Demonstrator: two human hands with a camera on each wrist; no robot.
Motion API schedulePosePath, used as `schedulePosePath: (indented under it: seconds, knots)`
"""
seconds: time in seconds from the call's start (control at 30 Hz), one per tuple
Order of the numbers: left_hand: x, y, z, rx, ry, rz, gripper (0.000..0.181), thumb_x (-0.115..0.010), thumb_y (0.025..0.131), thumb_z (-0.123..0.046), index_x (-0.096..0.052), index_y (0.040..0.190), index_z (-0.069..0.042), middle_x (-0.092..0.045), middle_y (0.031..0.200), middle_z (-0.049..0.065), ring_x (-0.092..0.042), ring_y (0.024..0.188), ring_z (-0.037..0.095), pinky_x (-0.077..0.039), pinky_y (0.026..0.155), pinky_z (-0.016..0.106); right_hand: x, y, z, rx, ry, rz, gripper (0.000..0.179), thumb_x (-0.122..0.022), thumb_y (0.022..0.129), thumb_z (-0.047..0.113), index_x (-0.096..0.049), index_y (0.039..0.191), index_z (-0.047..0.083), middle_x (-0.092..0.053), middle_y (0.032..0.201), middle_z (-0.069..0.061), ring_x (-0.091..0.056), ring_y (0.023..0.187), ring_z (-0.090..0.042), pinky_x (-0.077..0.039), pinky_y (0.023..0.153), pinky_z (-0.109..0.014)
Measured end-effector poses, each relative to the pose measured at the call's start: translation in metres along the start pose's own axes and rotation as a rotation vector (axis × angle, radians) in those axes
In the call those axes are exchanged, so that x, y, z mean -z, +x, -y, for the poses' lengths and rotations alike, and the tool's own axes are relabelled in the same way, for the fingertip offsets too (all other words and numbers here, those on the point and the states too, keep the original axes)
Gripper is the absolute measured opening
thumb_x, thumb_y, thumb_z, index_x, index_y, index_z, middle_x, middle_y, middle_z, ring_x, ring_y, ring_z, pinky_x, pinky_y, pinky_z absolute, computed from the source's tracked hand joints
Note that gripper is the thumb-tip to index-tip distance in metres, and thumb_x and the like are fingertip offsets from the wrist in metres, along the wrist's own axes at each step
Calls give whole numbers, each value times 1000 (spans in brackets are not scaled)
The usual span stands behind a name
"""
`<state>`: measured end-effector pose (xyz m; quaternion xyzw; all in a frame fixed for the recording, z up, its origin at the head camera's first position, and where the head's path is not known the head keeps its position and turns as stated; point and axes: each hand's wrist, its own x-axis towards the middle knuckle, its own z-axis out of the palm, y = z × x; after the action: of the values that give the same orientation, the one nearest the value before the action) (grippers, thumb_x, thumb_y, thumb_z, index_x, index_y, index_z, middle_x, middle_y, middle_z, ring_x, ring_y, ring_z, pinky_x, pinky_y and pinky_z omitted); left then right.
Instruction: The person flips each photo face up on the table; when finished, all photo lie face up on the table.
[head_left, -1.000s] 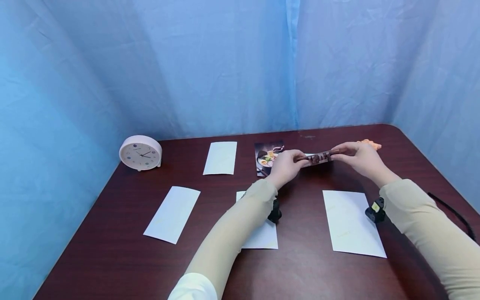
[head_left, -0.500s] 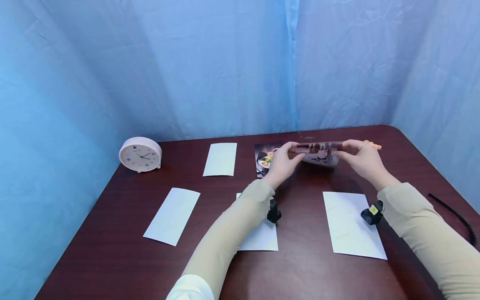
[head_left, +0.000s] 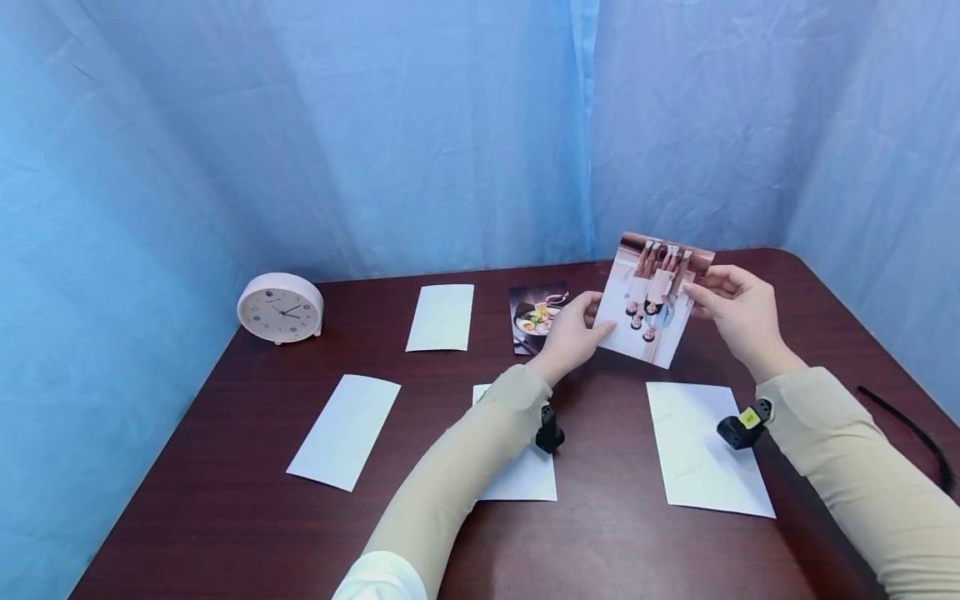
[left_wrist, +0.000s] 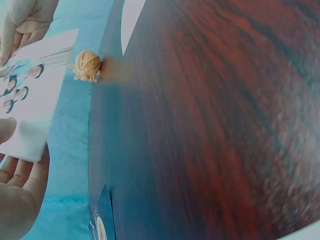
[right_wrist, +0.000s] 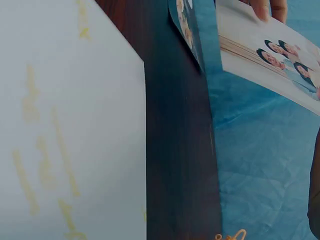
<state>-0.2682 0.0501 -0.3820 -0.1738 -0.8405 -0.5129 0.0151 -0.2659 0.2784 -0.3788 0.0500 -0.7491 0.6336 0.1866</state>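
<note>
Both hands hold a photo print of a family group, raised over the far right part of the table and tilted, its picture facing the head camera with the people upside down. My left hand pinches its lower left edge, thumb on the picture side and fingers behind. On the opposite edge my right hand grips it the same way. The left wrist view shows the print with the left hand below and the right hand above. A food photo lies just left of the left hand.
White sheets lie about the table: one at the back, one at left, one at right and one partly under the left forearm. A round clock stands back left. An orange yarn ball sits behind the right hand.
The family photo has swung from nearly edge-on to facing the head camera, and stands higher. My right hand has shifted a little right and turned; the left has barely moved.
</note>
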Motion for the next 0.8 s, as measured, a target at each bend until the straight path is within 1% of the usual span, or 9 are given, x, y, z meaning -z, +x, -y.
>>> schedulePosePath:
  seconds: [0.07, 0.17, 0.2, 0.27, 0.33, 0.43, 0.6, 0.73, 0.8]
  knots:
    - [1, -1, 0, -2, -2, 2, 36, -66, 88, -9, -57, 122, -2, -66, 104, 13, -64, 81, 14, -47, 66, 13, -3, -2, 8, -11, 135, -14, 14, -71, 84, 6, -66, 95, 11, -64, 78, 7, -64, 68, -1, -54, 60, -17]
    - [2, -2, -1, 13, -45, 10, 36, -66, 88, -7, -56, 122, -2, -66, 105, 14, -61, 72, 10, -48, 61, 15, -7, -4, 18, -70, 320, -56, 14, -68, 83, -1, -64, 88, 12, -64, 74, 5, -63, 66, -3, -55, 57, -19]
    - [2, -3, -1, 21, -71, 12, 36, -66, 87, -6, -56, 122, -1, -66, 106, 15, -60, 69, 9, -50, 61, 16, -8, -5, 20, -99, 364, -66, 15, -68, 83, -1, -64, 87, 12, -63, 74, 5, -63, 66, -4, -55, 56, -19]
    - [2, -3, -2, 37, -145, 15, 37, -65, 87, -3, -55, 123, 0, -66, 108, 17, -59, 67, 9, -55, 64, 23, -9, -6, 23, -152, 423, -81, 15, -68, 83, -2, -63, 87, 12, -63, 74, 5, -63, 65, -5, -55, 56, -20]
    - [2, -3, -1, 50, -216, 8, 37, -64, 87, 0, -54, 123, 1, -65, 110, 19, -59, 67, 9, -57, 70, 31, -9, -6, 24, -186, 449, -85, 15, -69, 83, 0, -62, 87, 12, -62, 74, 4, -63, 65, -6, -55, 56, -21]
    - [2, -2, -1, 53, -287, -18, 36, -62, 88, 3, -54, 123, 2, -64, 110, 20, -58, 69, 9, -56, 77, 41, -9, -6, 21, -201, 489, -67, 14, -70, 82, 1, -61, 88, 10, -60, 75, 2, -64, 66, -7, -56, 57, -22]
    - [5, -1, -2, 38, -318, -67, 33, -59, 89, 4, -55, 121, 2, -64, 107, 20, -56, 70, 8, -56, 77, 42, -7, -7, 17, -229, 532, 0, 15, -70, 82, 1, -60, 91, 8, -61, 77, 2, -66, 68, -7, -56, 60, -22]
    - [8, -2, -4, 17, -349, -85, 31, -57, 89, 5, -56, 120, 2, -63, 102, 20, -57, 74, 8, -56, 78, 41, 1, -8, 13, -260, 511, 49, 22, -67, 85, 1, -56, 101, 11, -65, 82, 4, -67, 71, -5, -56, 63, -20]
    - [10, -2, -4, 2, -353, -88, 29, -56, 90, 5, -56, 119, 3, -63, 99, 20, -56, 74, 7, -57, 76, 39, 7, -8, 10, -264, 474, 62, 25, -67, 86, 3, -54, 105, 12, -65, 83, 7, -66, 73, -4, -55, 64, -18]
